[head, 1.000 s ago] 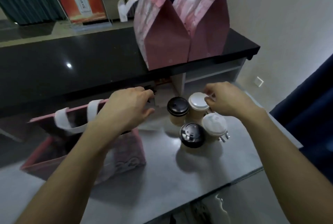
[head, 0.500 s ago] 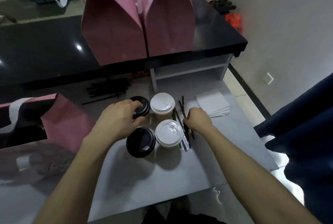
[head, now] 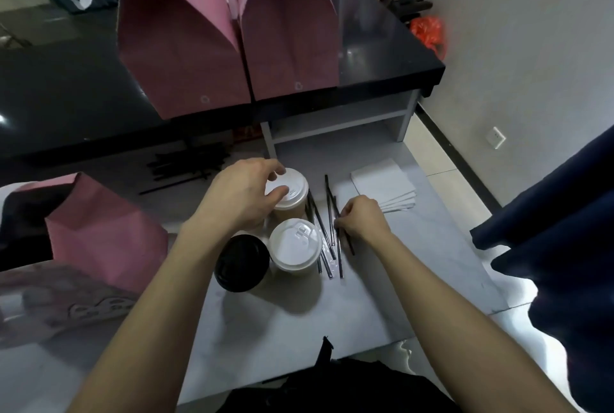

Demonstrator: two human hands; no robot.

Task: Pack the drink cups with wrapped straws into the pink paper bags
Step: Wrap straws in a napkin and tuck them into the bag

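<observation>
with the left hand (head: 244, 195) curled over the far white-lidded cup (head: 288, 191) mid-tabletop and the right hand (head: 360, 221) pinching a wrapped straw (head: 342, 229) beside it, a hasty lift could tip the cup or scatter straws.

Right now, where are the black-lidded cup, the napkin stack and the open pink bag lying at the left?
black-lidded cup (head: 241, 262), head view, middle of its lid.
napkin stack (head: 382, 184), head view, top sheet.
open pink bag (head: 106, 236), head view, its pink side panel.

bags (head: 186, 47) pink | lids (head: 295, 243) white, black | straws (head: 329, 213) black | counter (head: 66, 87) black
</observation>
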